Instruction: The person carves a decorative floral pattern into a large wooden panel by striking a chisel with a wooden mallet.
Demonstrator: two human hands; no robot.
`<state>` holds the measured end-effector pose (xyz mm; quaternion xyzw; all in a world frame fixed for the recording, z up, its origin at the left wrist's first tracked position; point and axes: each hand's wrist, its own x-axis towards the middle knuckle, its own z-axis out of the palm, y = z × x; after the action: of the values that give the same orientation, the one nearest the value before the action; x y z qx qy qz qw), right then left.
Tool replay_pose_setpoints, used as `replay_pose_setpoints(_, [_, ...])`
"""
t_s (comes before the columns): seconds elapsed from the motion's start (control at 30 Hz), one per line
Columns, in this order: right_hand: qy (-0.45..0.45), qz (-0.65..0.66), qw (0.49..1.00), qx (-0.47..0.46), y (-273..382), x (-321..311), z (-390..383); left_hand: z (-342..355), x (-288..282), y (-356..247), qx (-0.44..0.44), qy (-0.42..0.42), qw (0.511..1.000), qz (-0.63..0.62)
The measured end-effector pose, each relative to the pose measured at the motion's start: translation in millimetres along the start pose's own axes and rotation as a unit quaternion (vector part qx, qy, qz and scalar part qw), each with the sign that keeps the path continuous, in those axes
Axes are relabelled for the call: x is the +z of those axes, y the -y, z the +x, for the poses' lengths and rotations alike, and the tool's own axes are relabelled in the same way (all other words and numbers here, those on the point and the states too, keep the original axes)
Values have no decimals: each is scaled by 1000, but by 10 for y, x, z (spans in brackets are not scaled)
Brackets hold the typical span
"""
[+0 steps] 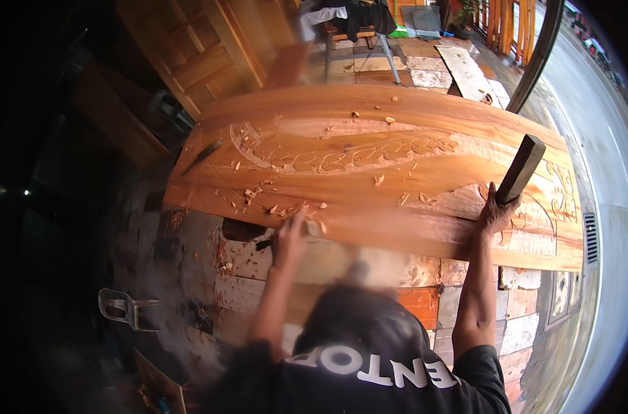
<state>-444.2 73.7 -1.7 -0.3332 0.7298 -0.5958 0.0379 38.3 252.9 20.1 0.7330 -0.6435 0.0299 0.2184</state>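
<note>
A large reddish wooden panel [369, 172] with carved leaf patterns and loose shavings lies across the middle of the view. My right hand [497, 210] is closed on a dark rectangular wooden block [521, 168], held slanting over the panel's right part. My left hand [290, 234] is at the panel's near edge, fingers curled; a dark tool [263, 243] pokes out beside it, partly hidden, so I cannot make out what it holds. A dark, thin tool [205, 153] rests on the panel's left end.
Wooden doors [183, 48] lean at the back left. A stand draped with cloths [345, 21] and a white board [459, 72] are behind. A plastic chair [121, 307] is at the lower left, a dark post [535, 65] at the right, a road [604, 117] beyond.
</note>
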Motion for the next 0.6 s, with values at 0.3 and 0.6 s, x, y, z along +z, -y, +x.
replay_pose_setpoints(0.3, [57,-247,956,-149,-184,-352,535,-136,-421,-554,0,-5,996,-94])
replay_pose_setpoints(0.6, [87,-302,883,-349,-130,-776,528,619,139,-1691,189,218,850,-440])
